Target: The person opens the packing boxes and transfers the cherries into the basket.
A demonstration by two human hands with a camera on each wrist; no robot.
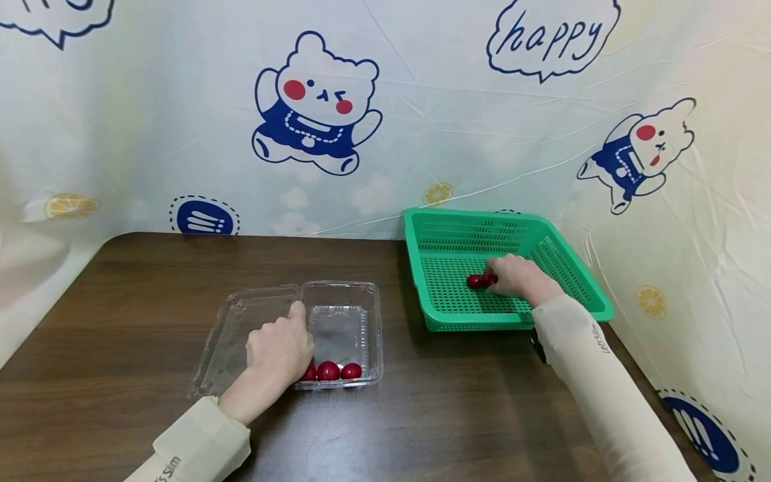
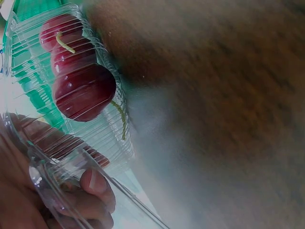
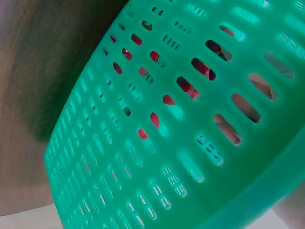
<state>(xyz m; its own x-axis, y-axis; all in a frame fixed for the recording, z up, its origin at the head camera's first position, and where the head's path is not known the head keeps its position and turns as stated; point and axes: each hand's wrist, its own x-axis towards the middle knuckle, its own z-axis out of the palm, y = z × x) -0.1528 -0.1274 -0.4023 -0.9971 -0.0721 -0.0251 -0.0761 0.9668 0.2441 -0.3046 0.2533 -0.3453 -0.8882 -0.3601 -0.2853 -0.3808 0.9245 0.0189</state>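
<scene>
A clear plastic clamshell box [image 1: 379,335] lies opened on the table, its lid folded out to the left. Three dark red cherries [image 1: 328,370] sit in a row along its near side, and the left wrist view shows these cherries [image 2: 85,93] through the ribbed wall, with green stems. My left hand [image 1: 280,348] grips the box at the fold between lid and base, curled fingers [image 2: 97,183] showing behind the plastic. Inside the green basket [image 1: 470,321], my right hand [image 1: 519,278] pinches a cherry [image 1: 491,277], with another cherry [image 1: 475,281] right beside it. The basket wall mostly hides this hand in the right wrist view.
The basket stands to the right of the box on the dark wooden table [image 1: 421,415], close to the table's far edge. A pale cloth curtain [image 1: 446,140] with printed bears hangs behind and along the right side.
</scene>
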